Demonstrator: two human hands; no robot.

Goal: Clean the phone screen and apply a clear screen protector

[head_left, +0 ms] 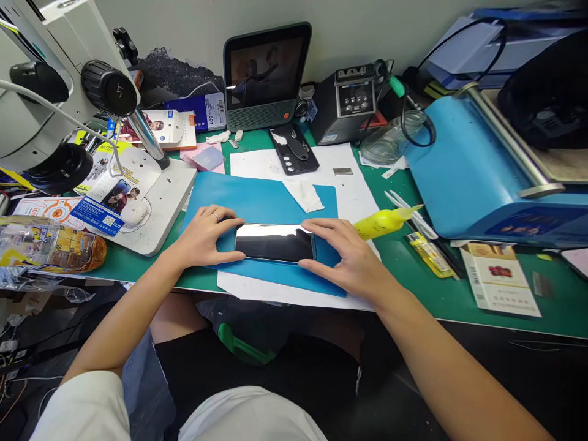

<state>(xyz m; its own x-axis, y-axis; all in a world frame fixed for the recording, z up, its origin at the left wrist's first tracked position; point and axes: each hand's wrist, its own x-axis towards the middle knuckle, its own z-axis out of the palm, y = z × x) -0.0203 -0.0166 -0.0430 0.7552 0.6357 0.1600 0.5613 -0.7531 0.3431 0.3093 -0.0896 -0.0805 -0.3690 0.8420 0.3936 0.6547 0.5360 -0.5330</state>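
Note:
A smartphone (274,242) lies flat on a blue mat (229,193), its dark glossy screen facing up with a bright reflection along the far edge. My left hand (206,237) grips its left end, thumb at the near corner and forefinger at the far one. At the opposite end, my right hand (344,254) holds it the same way, thumb and fingers on the two corners. Just beyond my right hand is a yellow squeeze bottle (383,223) with a thin tip. A white cloth (305,195) rests on the mat behind the phone.
A microscope stand (169,190) occupies the left, near a clear plastic bottle (50,245). At the back are a smart display (266,73), a black phone case (294,150) and a soldering station (344,101). A blue machine (463,177) and a small carton (500,278) are to the right.

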